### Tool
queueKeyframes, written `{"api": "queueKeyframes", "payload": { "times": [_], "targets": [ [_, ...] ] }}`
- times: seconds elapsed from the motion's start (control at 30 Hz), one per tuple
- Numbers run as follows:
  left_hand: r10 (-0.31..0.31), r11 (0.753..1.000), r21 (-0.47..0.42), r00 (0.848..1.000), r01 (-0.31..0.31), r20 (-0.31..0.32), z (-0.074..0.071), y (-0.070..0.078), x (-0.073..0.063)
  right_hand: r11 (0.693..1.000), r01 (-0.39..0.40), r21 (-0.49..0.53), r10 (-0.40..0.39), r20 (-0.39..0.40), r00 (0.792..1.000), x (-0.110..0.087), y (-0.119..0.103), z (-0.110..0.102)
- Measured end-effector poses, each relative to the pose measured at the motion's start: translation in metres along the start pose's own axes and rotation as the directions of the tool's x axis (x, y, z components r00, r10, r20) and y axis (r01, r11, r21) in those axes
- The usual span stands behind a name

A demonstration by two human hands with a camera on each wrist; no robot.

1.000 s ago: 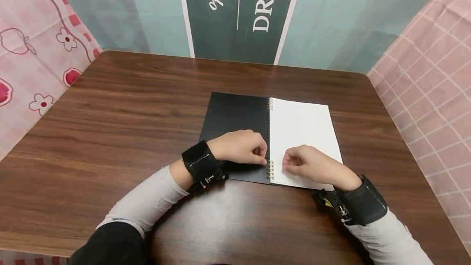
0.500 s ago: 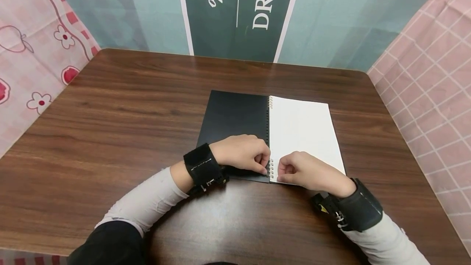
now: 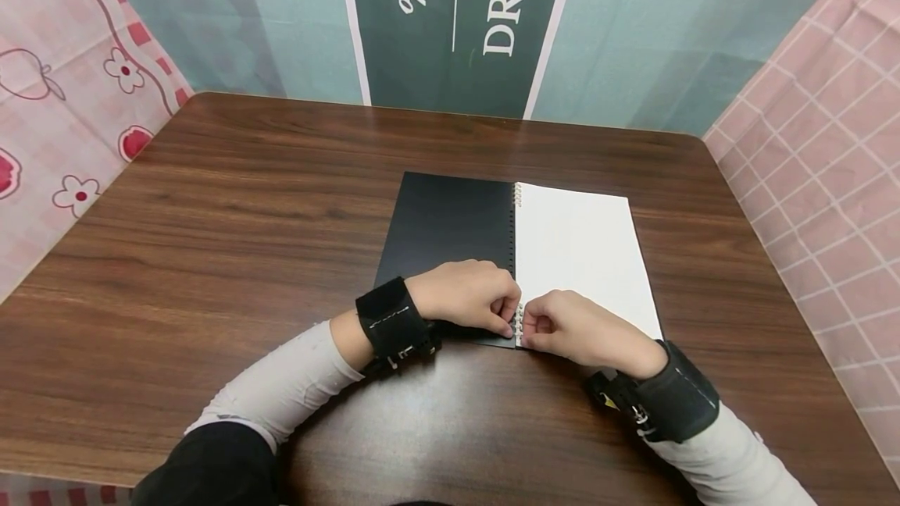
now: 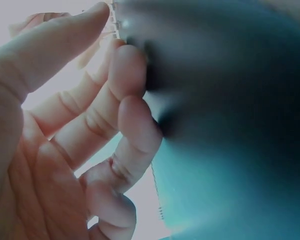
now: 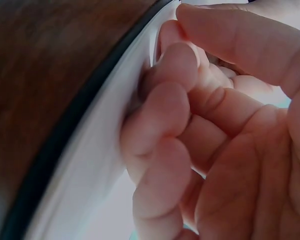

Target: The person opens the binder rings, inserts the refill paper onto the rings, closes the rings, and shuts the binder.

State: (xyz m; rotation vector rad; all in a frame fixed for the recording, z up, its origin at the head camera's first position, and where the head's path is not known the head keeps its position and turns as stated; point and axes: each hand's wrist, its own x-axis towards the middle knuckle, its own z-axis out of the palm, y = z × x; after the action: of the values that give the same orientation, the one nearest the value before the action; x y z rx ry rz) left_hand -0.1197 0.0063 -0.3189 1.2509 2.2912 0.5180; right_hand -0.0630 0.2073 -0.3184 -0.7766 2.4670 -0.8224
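An open ring-bound notebook lies on the table, its black cover [image 3: 450, 217] spread to the left and its white pages [image 3: 576, 233] to the right. Pale binding rings [image 3: 518, 328] show at the lower end of the spine, between my hands. From the cover side, my left hand [image 3: 467, 293] pinches at these rings with curled fingers and thumb. My right hand [image 3: 587, 326] does the same from the page side, its fingertips low beside the spine. In the left wrist view, the thumb [image 4: 65, 42] reaches to the rings. Exactly what lies between the fingertips is partly hidden.
The brown wooden table [image 3: 246, 201] extends around the notebook. A blue-green backdrop with a dark lettered panel [image 3: 450, 37] stands behind it. Patterned pink cloth [image 3: 70, 115] hangs at the left, and a pink grid-patterned sheet [image 3: 830, 147] at the right.
Both hands have moved nearer the camera along the spine, down to the lower rings. They have also drawn together, the left moving right and the right moving left. The notebook stays open.
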Motion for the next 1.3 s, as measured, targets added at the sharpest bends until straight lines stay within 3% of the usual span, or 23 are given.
{"api": "queueKeyframes", "payload": {
  "times": [0.87,1.07,1.3],
  "targets": [
    [-0.006,1.000,0.026,1.000,0.007,-0.010,0.001,0.000,-0.003,1.000,0.012,0.026,-0.012,-0.008,1.000,0.002,0.001,0.001],
    [-0.008,0.996,0.085,0.997,0.015,-0.073,-0.006,-0.004,-0.020,1.000,0.011,0.022,-0.010,-0.001,1.000,0.001,0.002,-0.002],
    [-0.026,0.990,0.134,0.982,0.052,-0.186,-0.020,-0.017,-0.055,1.000,-0.006,-0.022,0.004,-0.056,0.998,-0.005,0.008,-0.010]
  ]
}}
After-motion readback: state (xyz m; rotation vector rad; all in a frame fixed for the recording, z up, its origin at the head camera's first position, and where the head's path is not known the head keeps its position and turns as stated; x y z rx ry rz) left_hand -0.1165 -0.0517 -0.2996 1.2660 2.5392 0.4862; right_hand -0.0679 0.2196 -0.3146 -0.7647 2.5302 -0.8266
